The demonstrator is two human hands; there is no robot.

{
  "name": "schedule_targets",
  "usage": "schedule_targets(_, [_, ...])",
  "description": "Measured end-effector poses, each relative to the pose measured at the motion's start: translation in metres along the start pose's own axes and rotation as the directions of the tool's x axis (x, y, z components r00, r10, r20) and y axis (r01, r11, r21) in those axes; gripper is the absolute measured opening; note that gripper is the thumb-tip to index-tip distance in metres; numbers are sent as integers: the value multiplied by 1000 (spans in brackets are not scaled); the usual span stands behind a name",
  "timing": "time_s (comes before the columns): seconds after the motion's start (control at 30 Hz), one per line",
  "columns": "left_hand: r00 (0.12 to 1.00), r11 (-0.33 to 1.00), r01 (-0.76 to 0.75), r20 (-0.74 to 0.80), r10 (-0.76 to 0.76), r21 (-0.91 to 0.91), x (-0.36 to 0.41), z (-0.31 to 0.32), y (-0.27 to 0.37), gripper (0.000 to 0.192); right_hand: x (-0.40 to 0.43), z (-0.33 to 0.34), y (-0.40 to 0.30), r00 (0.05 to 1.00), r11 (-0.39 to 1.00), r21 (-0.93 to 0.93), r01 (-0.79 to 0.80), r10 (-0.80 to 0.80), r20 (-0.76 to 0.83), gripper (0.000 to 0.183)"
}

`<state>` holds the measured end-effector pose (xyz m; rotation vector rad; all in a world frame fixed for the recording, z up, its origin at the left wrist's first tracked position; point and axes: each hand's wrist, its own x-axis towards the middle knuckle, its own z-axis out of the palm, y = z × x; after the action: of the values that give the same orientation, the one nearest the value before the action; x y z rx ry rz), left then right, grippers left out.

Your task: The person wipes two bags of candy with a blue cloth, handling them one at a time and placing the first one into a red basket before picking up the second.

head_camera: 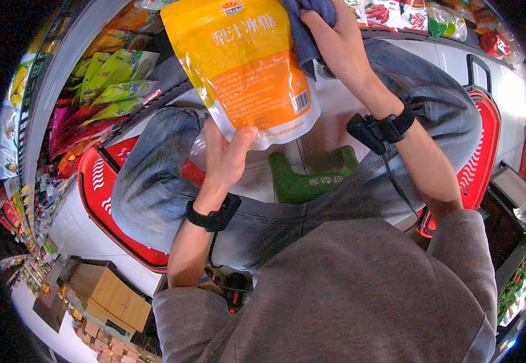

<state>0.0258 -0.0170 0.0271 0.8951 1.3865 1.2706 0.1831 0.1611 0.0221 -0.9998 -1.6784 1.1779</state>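
My left hand (226, 152) grips the bottom edge of a yellow and orange stand-up pouch of rock sugar (251, 72), thumb on its printed face. The pouch is held tilted above my lap and bears writing and a barcode. A dark blue cloth (306, 34) is bunched in my right hand (338, 45), against the pouch's upper right edge. How far the cloth reaches behind the pouch is hidden. Beneath, between my legs, a green plastic stool (285, 181) shows on the tiled floor.
Red plastic baskets (91, 193) (485, 131) stand beside both my legs. A shelf at left holds green packets (113, 75) and dark red packets (81, 120). More bagged goods (383, 16) line the shelf ahead. A wooden cabinet (120, 299) stands behind me at left.
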Motion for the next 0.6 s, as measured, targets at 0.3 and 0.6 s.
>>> schedule_targets(0.3, [991, 992, 118, -76, -115, 46, -5, 2, 2, 27, 0, 1, 1, 1000, 999, 37, -8, 8, 8, 30])
schedule_targets(0.6, [975, 993, 65, -219, -41, 102, -6, 6, -4, 21, 1, 2, 3, 998, 992, -105, 68, -67, 8, 35])
